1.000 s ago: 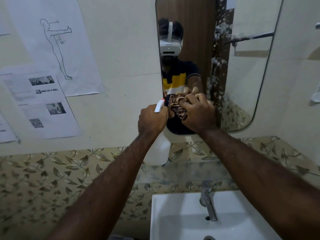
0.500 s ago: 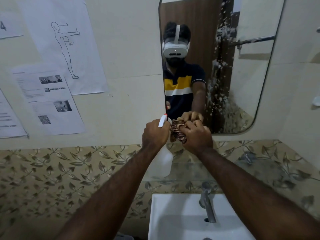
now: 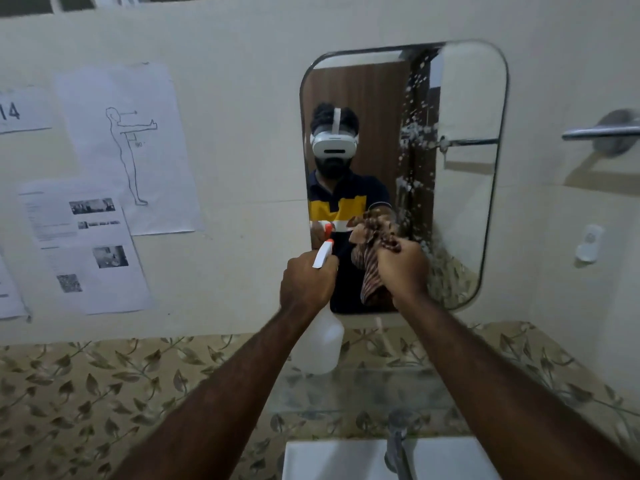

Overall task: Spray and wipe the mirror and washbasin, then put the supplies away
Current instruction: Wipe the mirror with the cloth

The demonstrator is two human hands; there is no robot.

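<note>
White foam spots cover a vertical band of the mirror [image 3: 464, 98], to the right of its middle, so the spraying seems at least partly done, while the wiping looks hardly begun: most spots remain on the glass. The washbasin [image 3: 332, 460] at the lower edge looks not yet treated, and the supplies are not put away. The spray bottle [image 3: 323, 344] is in front of the mirror's lower left part; its long axis is nearly upright, tilted a little, and the orange-tipped nozzle points up toward the glass. The left hand [image 3: 306, 280] is closed around its neck. The right hand [image 3: 401, 268] is clamped on the striped brown cloth [image 3: 370, 271], which hangs bunched just before the lower part of the mirror.
</note>
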